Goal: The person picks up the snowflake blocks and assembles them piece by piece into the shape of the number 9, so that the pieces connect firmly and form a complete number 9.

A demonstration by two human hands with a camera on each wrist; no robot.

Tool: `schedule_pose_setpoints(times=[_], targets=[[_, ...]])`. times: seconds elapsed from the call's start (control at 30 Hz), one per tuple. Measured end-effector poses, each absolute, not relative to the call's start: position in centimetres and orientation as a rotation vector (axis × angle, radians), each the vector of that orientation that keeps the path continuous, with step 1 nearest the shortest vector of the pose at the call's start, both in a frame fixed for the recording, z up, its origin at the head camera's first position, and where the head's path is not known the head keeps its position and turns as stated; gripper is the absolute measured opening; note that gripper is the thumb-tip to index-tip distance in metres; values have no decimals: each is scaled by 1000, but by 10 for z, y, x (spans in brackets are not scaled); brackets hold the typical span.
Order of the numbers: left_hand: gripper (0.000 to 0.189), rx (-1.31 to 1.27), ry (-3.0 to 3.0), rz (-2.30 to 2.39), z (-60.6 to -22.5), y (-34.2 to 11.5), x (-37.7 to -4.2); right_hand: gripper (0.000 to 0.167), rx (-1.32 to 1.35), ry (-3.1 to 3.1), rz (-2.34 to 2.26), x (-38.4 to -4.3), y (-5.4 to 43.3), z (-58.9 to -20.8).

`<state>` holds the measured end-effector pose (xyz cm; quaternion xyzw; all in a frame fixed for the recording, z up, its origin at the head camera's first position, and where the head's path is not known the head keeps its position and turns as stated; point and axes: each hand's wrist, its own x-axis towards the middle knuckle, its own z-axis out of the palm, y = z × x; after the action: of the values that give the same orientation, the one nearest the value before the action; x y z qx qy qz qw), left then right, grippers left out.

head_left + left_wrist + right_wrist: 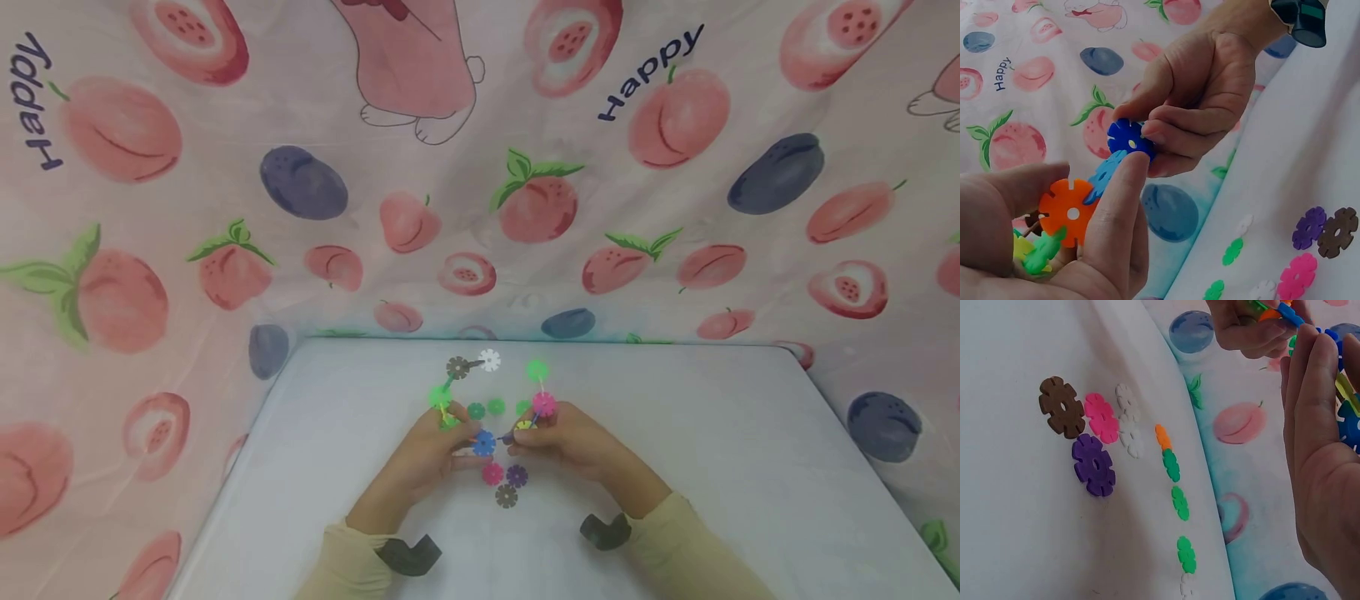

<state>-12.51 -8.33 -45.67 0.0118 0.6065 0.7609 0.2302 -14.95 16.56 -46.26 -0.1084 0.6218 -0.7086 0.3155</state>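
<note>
My left hand pinches one end of a chain of notched plastic snowflake discs. In the left wrist view an orange disc and a light blue disc lie between its thumb and fingers. From this hand the chain runs up past a bright green disc and a brown disc to a white disc. Facing it, my right hand grips a dark blue disc, which meets the light blue one. Yellow, pink and green discs extend from the right hand.
Below the hands, loose pink, purple and brown discs lie on the white table. Several green and white discs and an orange disc form a row farther back. A fruit-patterned cloth hangs behind the table.
</note>
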Motion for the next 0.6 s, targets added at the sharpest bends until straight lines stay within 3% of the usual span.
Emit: schedule_pose_setpoints(times=[0.3,0.6], targets=[[42,176,1699,1987,-456,-86,-123,7,-282,1620,-1842,-148,165,-458],[56,274,1878,1870,-463,-86,-121,21,-344,1778,-1696,-145,163,-457]])
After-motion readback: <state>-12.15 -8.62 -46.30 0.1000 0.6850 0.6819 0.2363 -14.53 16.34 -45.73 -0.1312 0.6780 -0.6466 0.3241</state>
